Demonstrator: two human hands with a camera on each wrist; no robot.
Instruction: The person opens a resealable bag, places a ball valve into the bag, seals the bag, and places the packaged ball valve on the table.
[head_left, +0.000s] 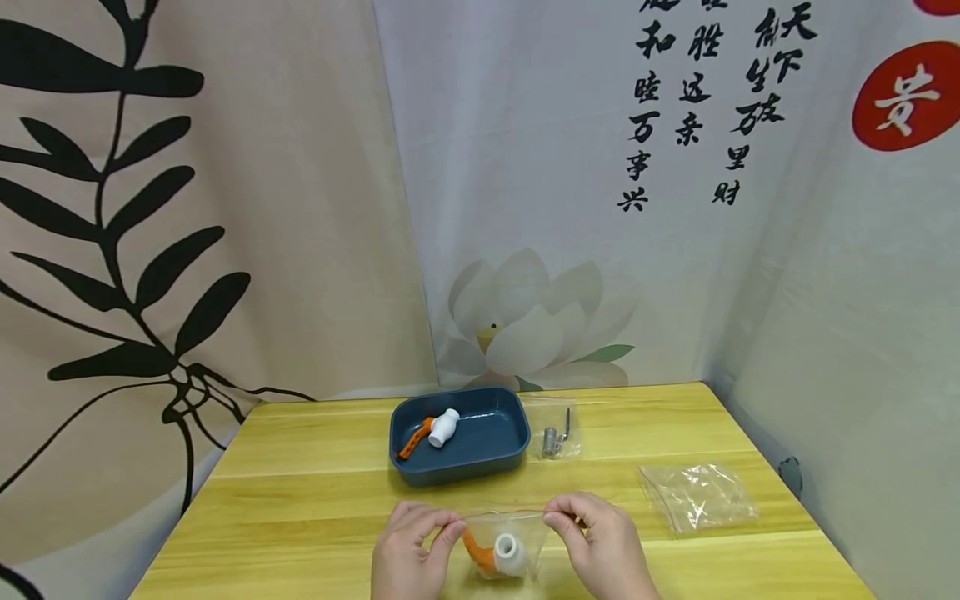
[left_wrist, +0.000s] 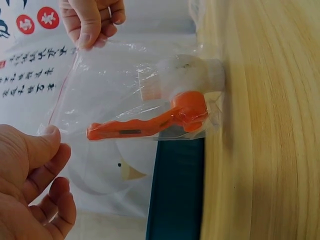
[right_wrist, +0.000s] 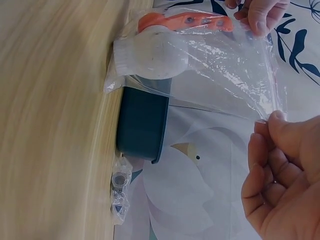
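A clear zip bag (head_left: 531, 527) hangs upright between the hands at the front of the table. Inside it lies a white plastic ball valve (head_left: 510, 557) with an orange lever handle (left_wrist: 135, 127). My left hand (head_left: 416, 552) pinches one top corner between thumb and forefinger. At the opposite top corner, my right hand (head_left: 606, 546) pinches the film the same way. Both wrist views show the zip strip stretched between the two pinches, with the valve low in the bag, close over the wooden table (left_wrist: 280, 150).
Behind the hands stands a dark blue tray (head_left: 465, 475) holding another white ball valve (head_left: 444, 427) with an orange handle. To its right lies a small clear bag with grey metal parts (head_left: 551, 442). A flat clear bag (head_left: 697, 498) rests at the table's right.
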